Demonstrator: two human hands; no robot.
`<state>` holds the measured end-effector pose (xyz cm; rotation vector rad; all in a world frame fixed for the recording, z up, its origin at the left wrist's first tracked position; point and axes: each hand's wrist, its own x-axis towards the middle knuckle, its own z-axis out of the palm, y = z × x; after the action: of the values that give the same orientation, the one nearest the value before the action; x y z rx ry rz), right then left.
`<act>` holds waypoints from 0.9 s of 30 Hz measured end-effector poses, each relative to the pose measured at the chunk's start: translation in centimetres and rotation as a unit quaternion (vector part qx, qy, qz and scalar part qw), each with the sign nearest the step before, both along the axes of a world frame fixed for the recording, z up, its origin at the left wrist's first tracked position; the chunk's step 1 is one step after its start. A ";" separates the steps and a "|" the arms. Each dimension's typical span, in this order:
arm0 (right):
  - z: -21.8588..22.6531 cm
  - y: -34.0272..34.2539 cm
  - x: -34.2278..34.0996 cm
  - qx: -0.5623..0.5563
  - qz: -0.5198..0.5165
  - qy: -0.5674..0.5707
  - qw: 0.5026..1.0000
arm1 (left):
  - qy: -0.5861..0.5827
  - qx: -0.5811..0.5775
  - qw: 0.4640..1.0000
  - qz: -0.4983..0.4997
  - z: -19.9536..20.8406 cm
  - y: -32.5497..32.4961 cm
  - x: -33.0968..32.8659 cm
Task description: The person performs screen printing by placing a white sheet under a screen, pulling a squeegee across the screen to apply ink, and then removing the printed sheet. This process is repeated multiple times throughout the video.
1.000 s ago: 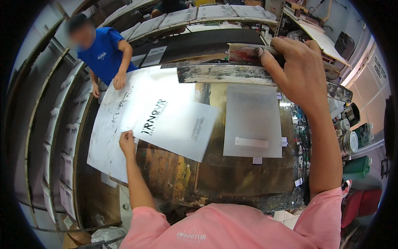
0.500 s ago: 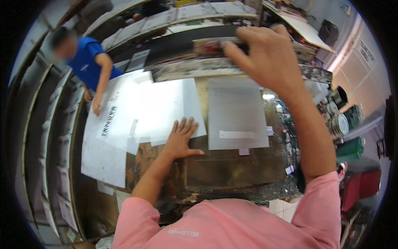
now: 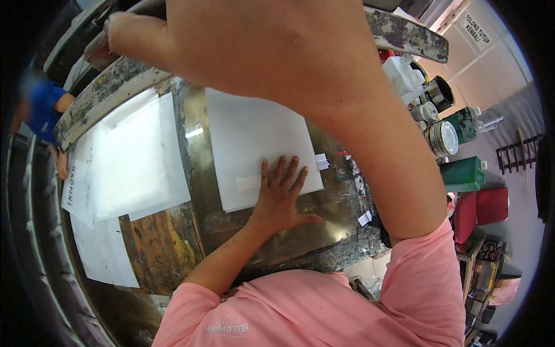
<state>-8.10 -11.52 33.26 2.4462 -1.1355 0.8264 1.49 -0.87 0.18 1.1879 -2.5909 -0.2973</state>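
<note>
My left hand [image 3: 281, 194] lies with its fingers spread over the lower right part of a white sheet [image 3: 254, 127]. The sheet rests on a brown, shiny printing board [image 3: 231, 237], and a pale strip shows faintly near its lower edge. A small folded white paper tab [image 3: 322, 161] sits at its right edge. My right hand [image 3: 254, 49] is raised close to the camera, its thumb toward the upper left. Its other fingers run out of view, so I cannot tell whether it grips the stained wooden frame bar [image 3: 110, 95] behind it.
Left of the board lies a stack of white sheets [image 3: 139, 162], some with dark print. A co-worker in a blue shirt [image 3: 43, 115] stands at the far left, a hand near the stack. Cans [image 3: 442, 139], a green jug [image 3: 462, 174] and red chairs [image 3: 491, 205] are at the right.
My left hand has moved from beside the white stack onto the sheet on the board, which looks whiter, its strip fainter. My right hand is closer to the camera. The view has turned right.
</note>
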 end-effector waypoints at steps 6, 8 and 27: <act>0.1 0.4 0.0 -0.047 0.014 -0.017 0.999 | 0.040 -0.010 0.999 0.018 0.6 0.2 0.2; -0.1 0.7 0.3 -0.054 0.015 -0.026 0.998 | 0.099 -0.030 0.992 0.073 3.7 -0.2 2.0; -26.8 13.8 -1.9 0.282 0.027 0.040 0.958 | 0.080 -0.012 0.922 0.379 -0.9 9.2 19.0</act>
<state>-9.98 2.33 6.47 2.9411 -1.4351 0.4464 20.52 8.30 -0.68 1.9353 -1.8057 -0.1774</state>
